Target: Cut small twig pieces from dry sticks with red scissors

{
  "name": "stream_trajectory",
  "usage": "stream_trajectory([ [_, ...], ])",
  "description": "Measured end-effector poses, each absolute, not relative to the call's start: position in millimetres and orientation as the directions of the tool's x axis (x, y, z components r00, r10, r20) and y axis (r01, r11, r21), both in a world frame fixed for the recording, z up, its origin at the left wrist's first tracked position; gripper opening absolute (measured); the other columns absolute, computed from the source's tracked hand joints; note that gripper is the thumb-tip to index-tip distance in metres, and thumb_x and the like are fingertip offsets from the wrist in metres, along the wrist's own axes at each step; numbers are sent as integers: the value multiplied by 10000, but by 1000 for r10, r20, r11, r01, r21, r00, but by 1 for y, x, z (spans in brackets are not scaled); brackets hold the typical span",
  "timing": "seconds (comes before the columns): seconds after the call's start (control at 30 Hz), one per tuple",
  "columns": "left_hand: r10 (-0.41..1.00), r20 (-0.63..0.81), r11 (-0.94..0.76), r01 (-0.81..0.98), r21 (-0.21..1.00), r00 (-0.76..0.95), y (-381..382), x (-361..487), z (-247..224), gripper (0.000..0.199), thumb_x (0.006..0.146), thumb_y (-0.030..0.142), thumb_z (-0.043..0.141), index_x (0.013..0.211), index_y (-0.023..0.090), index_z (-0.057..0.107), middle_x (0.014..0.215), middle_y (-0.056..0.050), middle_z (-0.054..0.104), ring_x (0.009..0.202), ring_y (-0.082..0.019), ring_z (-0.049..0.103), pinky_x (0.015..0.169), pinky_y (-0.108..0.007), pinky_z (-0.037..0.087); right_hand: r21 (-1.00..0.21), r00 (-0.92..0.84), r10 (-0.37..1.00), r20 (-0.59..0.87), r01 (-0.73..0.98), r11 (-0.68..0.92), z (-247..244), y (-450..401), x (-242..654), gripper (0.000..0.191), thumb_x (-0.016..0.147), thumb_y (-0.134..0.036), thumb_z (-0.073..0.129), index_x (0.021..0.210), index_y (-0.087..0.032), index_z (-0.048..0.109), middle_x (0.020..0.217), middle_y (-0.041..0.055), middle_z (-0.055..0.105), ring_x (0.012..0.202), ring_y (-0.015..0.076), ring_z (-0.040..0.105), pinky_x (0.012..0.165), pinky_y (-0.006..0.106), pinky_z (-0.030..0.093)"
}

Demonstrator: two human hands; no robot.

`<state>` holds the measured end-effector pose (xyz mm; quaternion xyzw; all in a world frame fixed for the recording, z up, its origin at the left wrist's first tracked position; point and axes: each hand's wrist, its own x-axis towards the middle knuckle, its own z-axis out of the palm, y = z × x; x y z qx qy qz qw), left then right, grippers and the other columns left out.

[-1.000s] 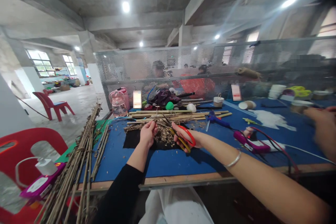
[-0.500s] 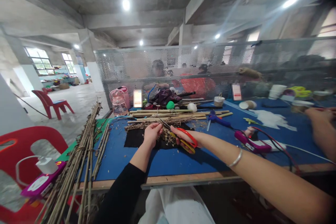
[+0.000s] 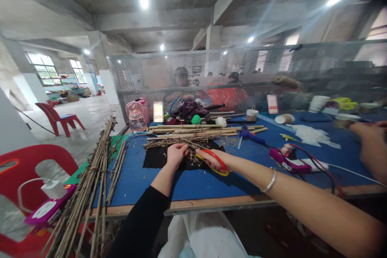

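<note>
Holding red-and-yellow scissors [image 3: 221,163] near frame centre, your right hand [image 3: 227,157] slants them upper-left, beside your nearby left hand [image 3: 175,155]; its grip is pinched closed, contents unclear.

Ceiling lights [image 3: 144,2] are glaring white, the one at upper right [image 3: 335,0] streaking into haze; daylight is entering through the windows [image 3: 42,68] at left. The wide lens is stretching the edges; the right side is blurring, its upper corner darkening.
</note>
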<state>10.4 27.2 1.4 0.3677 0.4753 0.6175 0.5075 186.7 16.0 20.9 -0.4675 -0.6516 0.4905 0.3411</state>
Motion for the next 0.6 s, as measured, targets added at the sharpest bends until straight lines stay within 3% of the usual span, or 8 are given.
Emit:
stream_trajectory([
  [0.1,967,-69,-24,-359,933,-244,27,11,5,99,627,129,715,676,88,639,591,-25,612,508,-70,575,514,-170,464,-925,-283,921,-269,342,-165,36,7,187,551,562,-738,565,485,-201,468,342,-26,369,332,91,341,344,245,307],
  [0.2,960,-82,-41,-422,905,-269,28,11,9,77,670,103,680,732,81,640,646,-42,626,570,-80,607,545,-165,477,-784,-318,752,-578,471,-403,54,-2,186,642,572,-835,401,514,-196,426,388,-29,379,314,71,314,308,219,277],
  [0.27,957,-78,-52,-431,901,-278,27,11,11,91,688,96,663,774,77,643,674,-50,635,588,-79,613,556,-161,479,-719,-342,662,-667,529,-451,62,-5,184,700,570,-875,280,543,-189,415,425,-19,416,327,84,372,313,220,325],
  [0.43,950,-27,-72,-304,950,-310,25,11,11,103,702,113,637,799,88,663,690,-54,658,598,-86,609,574,-181,481,-684,-324,645,-692,578,-444,68,-8,178,751,559,-893,169,584,-178,396,470,-6,462,353,96,437,331,224,376],
  [0.6,938,152,-119,124,985,-311,25,8,5,177,680,197,645,828,116,698,696,-62,684,596,-124,602,589,-231,471,-693,-319,665,-676,583,-425,71,-13,174,735,586,-879,186,580,-180,412,482,9,475,357,101,437,331,239,378],
])
